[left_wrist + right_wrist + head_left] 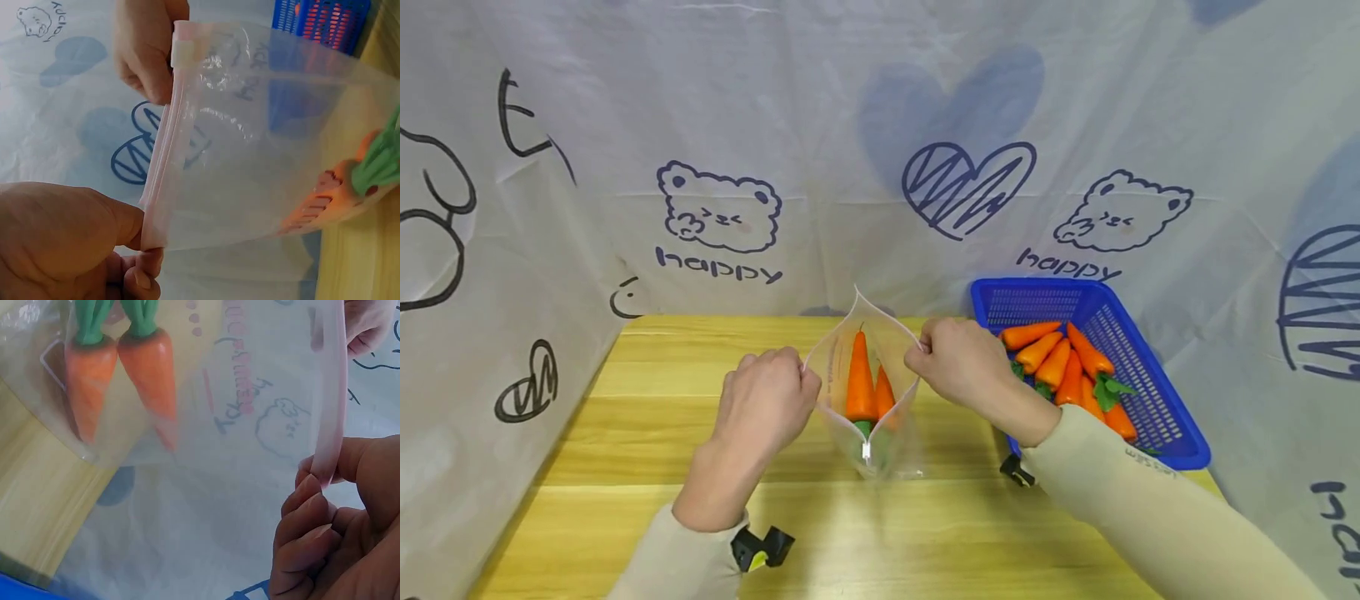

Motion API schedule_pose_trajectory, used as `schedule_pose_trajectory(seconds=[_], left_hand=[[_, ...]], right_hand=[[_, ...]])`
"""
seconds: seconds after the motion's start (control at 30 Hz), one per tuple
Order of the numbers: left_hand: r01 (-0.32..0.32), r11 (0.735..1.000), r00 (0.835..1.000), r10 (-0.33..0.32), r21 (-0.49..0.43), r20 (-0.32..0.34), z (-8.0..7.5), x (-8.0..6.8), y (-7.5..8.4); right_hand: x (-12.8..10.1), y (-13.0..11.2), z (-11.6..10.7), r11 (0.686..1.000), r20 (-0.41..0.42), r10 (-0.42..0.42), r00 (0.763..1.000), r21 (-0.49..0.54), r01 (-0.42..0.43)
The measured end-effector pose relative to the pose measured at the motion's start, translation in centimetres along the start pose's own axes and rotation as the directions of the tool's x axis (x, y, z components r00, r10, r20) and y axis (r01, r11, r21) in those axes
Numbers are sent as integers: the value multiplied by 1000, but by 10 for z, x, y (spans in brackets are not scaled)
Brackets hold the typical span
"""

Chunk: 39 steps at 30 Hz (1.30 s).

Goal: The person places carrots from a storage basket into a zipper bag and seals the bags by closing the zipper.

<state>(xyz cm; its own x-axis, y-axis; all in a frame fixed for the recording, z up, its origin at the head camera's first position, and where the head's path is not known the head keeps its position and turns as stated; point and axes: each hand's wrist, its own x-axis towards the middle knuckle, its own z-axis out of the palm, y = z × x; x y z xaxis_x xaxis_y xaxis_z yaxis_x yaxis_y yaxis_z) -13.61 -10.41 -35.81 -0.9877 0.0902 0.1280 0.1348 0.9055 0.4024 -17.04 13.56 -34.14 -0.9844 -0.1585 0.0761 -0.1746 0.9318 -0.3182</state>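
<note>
Bag film blurs 2 carrots; both hands' fingertips hidden.

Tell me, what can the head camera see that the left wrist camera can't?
Only the head view shows the carrots in the blue basket, the wooden table and the bear drawings. Only the left wrist view shows the white slider on the pink zip strip close up. Both show the clear bag with carrots inside, its mouth pinched by the left hand and right hand.
</note>
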Motion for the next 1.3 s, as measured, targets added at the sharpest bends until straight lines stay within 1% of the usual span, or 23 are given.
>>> schedule_pose_trajectory(seconds=[0.1,0.2,0.27,0.37,0.47,0.63,0.83,0.9,1.03,1.1,1.17,1.23,1.3], left_hand=[[-28,999,1000,28,15,-11,7,0,-1],[-64,996,995,68,58,-68,13,-1,-1],[-94,991,988,105,95,-112,17,-2,-1],[-142,980,971,165,137,-175,21,-3,-1],[-174,974,958,203,148,-204,25,-3,0],[-199,969,949,228,148,-216,28,-2,1],[-231,959,935,265,162,-237,32,-2,-2],[-233,958,934,268,166,-236,33,-2,-2],[-226,962,940,257,155,-223,33,-2,-1],[-225,963,943,254,147,-216,32,-2,1],[-227,964,945,252,135,-211,30,-4,2],[-236,963,943,259,127,-207,28,-5,3],[-247,962,942,267,118,-204,25,-5,4]], right_hand=[[0,-1,5,1000,-3,4,1000,-22,-4],[-1,-1,9,999,-10,3,1000,-36,-3],[-2,1,13,999,-15,-2,1000,-45,1],[-4,4,18,998,-28,-8,1000,-62,6],[-6,7,20,997,-53,-10,999,-75,6],[-7,6,22,998,-76,-30,997,-52,26],[-10,4,27,998,-98,-60,993,-4,60],[-12,4,28,997,-113,-77,991,16,79],[-16,8,28,988,-153,-135,979,56,145],[-18,14,26,981,-178,-169,969,68,183],[-19,23,22,977,-187,-182,965,73,198],[-17,37,18,980,-182,-170,969,71,185],[-14,54,13,989,-157,-127,979,59,137]])
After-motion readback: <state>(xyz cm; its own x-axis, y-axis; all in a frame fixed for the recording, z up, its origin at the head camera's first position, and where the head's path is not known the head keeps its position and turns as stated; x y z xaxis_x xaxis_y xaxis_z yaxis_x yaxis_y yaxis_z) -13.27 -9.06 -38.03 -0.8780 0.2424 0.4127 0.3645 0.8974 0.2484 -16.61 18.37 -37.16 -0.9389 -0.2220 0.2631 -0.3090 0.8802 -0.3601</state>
